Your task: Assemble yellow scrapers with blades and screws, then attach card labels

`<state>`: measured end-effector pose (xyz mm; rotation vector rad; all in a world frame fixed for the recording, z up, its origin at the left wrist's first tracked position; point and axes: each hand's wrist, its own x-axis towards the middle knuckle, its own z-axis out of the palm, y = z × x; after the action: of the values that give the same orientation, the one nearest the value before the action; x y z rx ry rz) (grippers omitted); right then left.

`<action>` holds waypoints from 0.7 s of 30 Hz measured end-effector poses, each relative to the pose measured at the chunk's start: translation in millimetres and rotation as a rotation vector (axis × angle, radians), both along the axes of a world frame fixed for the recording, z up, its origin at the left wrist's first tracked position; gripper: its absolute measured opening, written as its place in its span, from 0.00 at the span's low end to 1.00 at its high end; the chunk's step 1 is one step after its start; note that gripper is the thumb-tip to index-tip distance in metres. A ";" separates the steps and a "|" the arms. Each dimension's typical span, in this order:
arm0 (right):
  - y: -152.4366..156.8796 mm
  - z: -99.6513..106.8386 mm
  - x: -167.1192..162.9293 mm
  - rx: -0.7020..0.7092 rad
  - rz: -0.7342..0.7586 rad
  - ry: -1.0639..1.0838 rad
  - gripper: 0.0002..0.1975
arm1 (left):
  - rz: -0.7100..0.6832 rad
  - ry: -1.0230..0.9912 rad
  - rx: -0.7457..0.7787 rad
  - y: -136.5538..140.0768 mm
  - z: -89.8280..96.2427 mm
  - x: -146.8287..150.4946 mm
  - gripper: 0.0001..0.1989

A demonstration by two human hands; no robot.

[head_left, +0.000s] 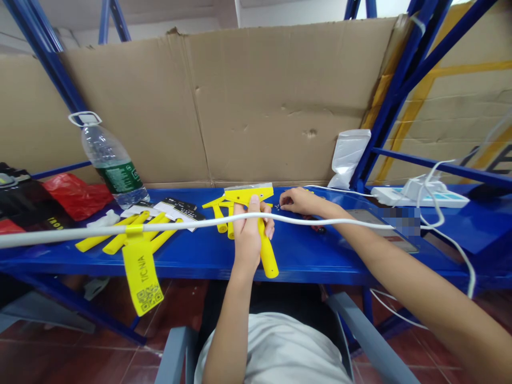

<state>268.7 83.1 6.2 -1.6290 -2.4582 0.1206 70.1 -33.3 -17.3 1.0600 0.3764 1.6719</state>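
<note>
My left hand [248, 237] is wrapped round a yellow scraper [269, 256], its wide head pointing away from me and a clear strip along its far edge. The thumb presses near the base of the head. Just right of that head, my right hand [295, 201] rests low over the table with its fingertips drawn together. Tiny loose parts, probably screws, lie by these fingertips; anything pinched there is too small to make out. More yellow scrapers [219, 216] lie behind my left hand, partly hidden by it.
Several yellow handles [120, 240] and black-and-white cards [176, 208] lie left on the blue table [208, 256]. A big water bottle [114, 160] stands behind them. A white cable [320, 220] with a yellow tag [142, 277] crosses the view. At right is a power strip [420, 196].
</note>
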 end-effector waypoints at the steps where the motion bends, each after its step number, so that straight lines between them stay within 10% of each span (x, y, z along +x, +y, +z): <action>1: -0.9 0.7 -0.4 -0.003 -0.001 -0.001 0.10 | -0.001 0.003 -0.001 -0.1 0.0 -0.1 0.27; 21: -13.1 13.9 -5.3 -0.083 -0.049 -0.023 0.14 | 0.016 0.009 -0.001 -0.6 1.8 0.7 0.27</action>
<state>263.5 69.9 20.2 -1.7324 -2.4591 0.2000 70.8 -33.9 -15.5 1.0669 0.3921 1.6811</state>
